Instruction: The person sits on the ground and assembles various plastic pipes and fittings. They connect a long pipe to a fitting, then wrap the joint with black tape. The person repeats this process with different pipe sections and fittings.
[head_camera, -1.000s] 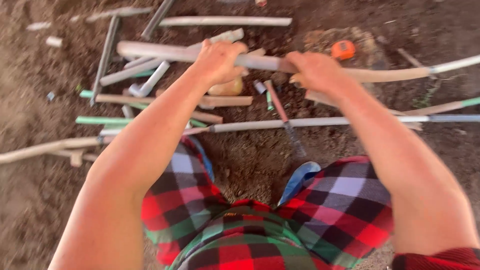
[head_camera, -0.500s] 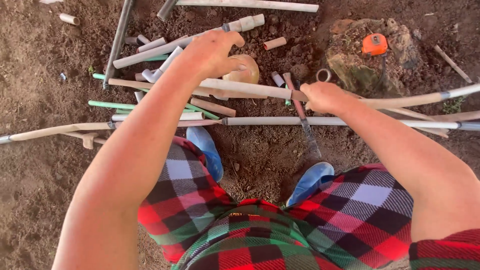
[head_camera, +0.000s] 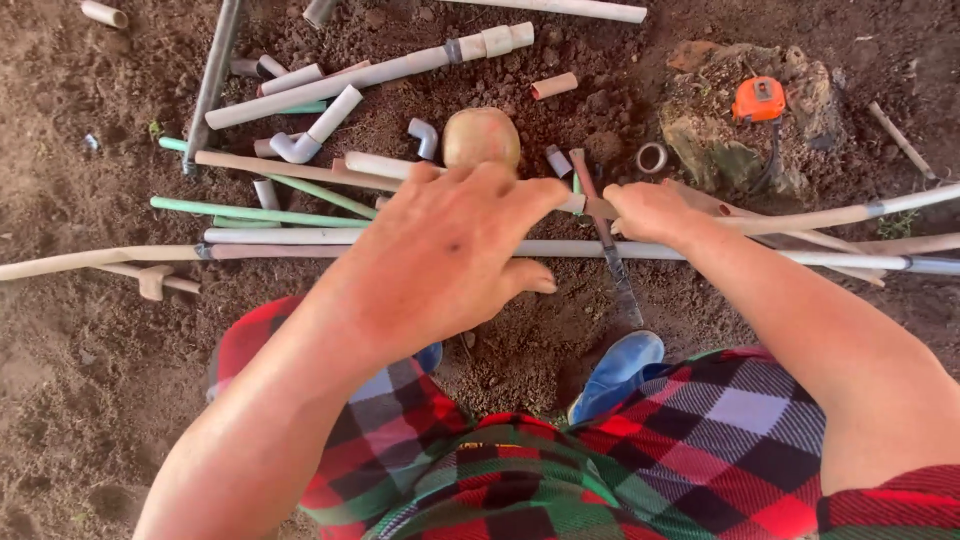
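Hands (head_camera: 455, 250) (head_camera: 652, 212) — on white pipe (head_camera: 800, 220)

Long pale beige pipe (head_camera: 800, 218), slightly bowed, held level just above the dirt, running left to right across the scene, gripped near its middle, left end (head_camera: 375, 165) cut square, right part reaching the frame edge

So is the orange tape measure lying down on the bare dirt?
No, the orange tape measure sits on top of a rock, raised above the soil.
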